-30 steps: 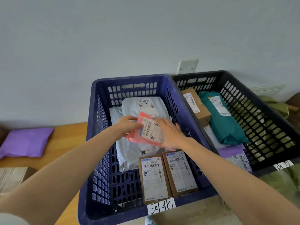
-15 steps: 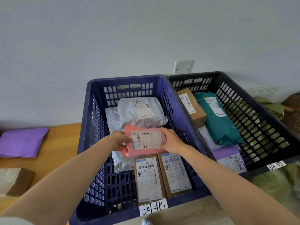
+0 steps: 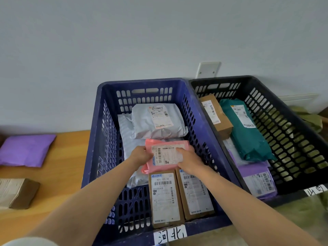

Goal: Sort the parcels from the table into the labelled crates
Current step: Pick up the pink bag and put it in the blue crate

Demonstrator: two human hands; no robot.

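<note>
The blue crate (image 3: 142, 82) is surrounding both hands. Between them, the pink parcel (image 3: 166, 154) is sitting low inside it, with the left hand (image 3: 141, 155) and right hand (image 3: 189, 161) gripping its opposite edges. Placing appears to be finishing; the next move is calling for both grips to loosen.

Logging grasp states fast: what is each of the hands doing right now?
Left hand: grips the left edge of the flat pink plastic mailer bag.
Right hand: grips the same mailer's right side.

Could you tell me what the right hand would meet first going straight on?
Beyond the pink parcel the right hand holds, probably the grey mailer bag in the blue crate; depth unclear.
</note>
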